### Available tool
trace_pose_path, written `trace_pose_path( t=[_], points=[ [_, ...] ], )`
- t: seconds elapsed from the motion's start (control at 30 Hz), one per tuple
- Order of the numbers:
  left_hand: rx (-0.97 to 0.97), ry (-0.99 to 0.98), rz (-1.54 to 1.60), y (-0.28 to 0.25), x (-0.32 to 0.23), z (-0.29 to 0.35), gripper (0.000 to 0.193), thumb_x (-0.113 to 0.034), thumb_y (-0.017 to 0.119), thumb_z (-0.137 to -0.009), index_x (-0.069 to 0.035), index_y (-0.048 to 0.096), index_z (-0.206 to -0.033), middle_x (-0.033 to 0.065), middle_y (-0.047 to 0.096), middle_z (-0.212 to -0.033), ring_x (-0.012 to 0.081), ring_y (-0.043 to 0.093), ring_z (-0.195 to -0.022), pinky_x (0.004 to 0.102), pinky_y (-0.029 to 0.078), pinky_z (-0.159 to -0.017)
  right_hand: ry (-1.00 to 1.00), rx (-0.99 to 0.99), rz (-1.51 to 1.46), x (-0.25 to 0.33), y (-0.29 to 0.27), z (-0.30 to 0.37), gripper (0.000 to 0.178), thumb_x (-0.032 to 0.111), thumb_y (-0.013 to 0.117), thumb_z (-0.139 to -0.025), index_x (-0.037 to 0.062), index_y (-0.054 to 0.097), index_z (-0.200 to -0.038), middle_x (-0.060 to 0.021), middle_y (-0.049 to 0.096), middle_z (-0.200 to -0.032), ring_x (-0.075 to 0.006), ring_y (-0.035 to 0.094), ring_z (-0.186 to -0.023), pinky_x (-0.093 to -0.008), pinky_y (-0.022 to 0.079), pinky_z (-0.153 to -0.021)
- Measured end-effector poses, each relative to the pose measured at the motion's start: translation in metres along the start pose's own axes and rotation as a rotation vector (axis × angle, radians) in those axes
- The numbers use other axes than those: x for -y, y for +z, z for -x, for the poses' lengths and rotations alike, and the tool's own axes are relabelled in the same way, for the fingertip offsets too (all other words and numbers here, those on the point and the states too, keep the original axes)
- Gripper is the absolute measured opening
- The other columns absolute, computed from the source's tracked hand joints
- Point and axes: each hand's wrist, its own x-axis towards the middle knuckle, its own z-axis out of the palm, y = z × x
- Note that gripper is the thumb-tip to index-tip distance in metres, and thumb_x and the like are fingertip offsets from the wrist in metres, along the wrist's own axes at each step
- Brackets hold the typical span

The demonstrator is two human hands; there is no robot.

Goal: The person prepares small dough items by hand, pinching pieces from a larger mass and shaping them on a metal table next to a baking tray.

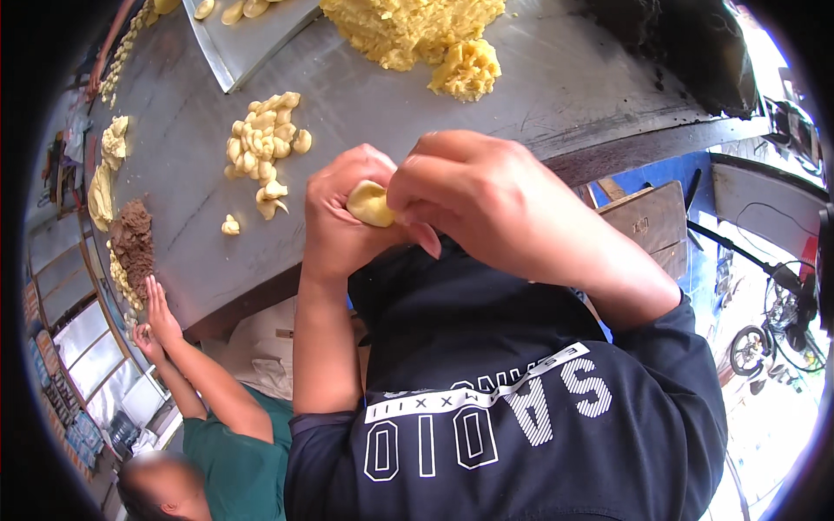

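Observation:
Close to my body, my left hand point(334, 213) is curled around a cupped piece of pale yellow dough point(371, 205). My right hand point(473, 187) meets it from the other side, its fingers closed at the dough's right edge; the fingertips are partly hidden. Beyond my left hand, a heap of small dough pieces point(263, 139) lies on the metal table point(187, 174), with one small piece point(230, 226) apart from it. Farther off sits a big mound of crumbly yellow paste point(400, 30), with a smaller lump of paste point(466, 71) at its near side.
A metal tray point(217, 61) holding dough pieces stands at the far left. Left of me, a person in green point(234, 451) holds their palms together by a brown mass point(132, 243) and dough lumps point(101, 195). A dark object point(695, 56) lies at the far right.

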Motion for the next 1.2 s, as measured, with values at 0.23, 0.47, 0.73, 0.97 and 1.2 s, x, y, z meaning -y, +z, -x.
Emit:
trace_pose_path(
  t=[0.23,0.47,0.73,0.97,1.2],
  points=[
    [0.200,-0.097,-0.210,0.004,-0.015,0.002,0.051,-0.021,0.113,-0.059,-0.005,0.077,-0.091,0.0069,0.075,-0.083,0.0247,0.073,-0.075,0.0382,0.058,-0.071,0.061,-0.177,-0.006,-0.012,0.017,-0.011,0.036,0.006,0.090,-0.081,0.0063,0.069,-0.110,-0.0109,0.069,-0.102,-0.0353,0.074,-0.099,-0.0456,0.061,-0.085],
    [0.079,-0.127,-0.163,0.008,-0.007,0.007,0.042,-0.017,0.105,-0.071,-0.004,0.072,-0.093,0.0100,0.075,-0.084,0.0312,0.075,-0.077,0.0408,0.058,-0.071,-0.059,-0.129,0.198,0.005,0.002,-0.020,0.034,0.010,0.085,-0.084,0.0050,0.067,-0.113,-0.0135,0.068,-0.109,-0.0372,0.069,-0.109,-0.0463,0.059,-0.094],
    [0.037,-0.060,-0.196,0.011,-0.010,0.004,0.033,-0.014,0.100,-0.079,-0.004,0.073,-0.095,0.0114,0.076,-0.089,0.0331,0.078,-0.081,0.0409,0.060,-0.075,-0.049,-0.109,0.285,0.001,0.004,-0.012,0.035,0.016,0.086,-0.086,0.0053,0.069,-0.114,-0.0126,0.070,-0.112,-0.0349,0.070,-0.109,-0.0459,0.059,-0.094],
    [-0.012,-0.097,-0.202,0.014,-0.021,0.003,0.036,-0.019,0.103,-0.080,-0.004,0.071,-0.089,0.0087,0.071,-0.084,0.0285,0.069,-0.073,0.0391,0.056,-0.070,-0.047,-0.170,0.285,-0.006,-0.003,-0.014,0.044,0.017,0.090,-0.088,0.0090,0.077,-0.129,-0.0115,0.074,-0.122,-0.0366,0.072,-0.116,-0.0474,0.060,-0.100],
    [-0.084,-0.130,0.260,0.003,-0.001,0.000,0.052,-0.040,0.094,-0.099,-0.007,0.059,-0.080,0.0039,0.060,-0.084,0.0113,0.053,-0.078,0.0301,0.043,-0.069,0.030,-0.239,0.673,-0.077,-0.016,-0.018,0.025,0.009,0.075,-0.098,0.0063,0.079,-0.122,-0.0109,0.074,-0.115,-0.0345,0.070,-0.109,-0.0456,0.059,-0.102]
  ],
)
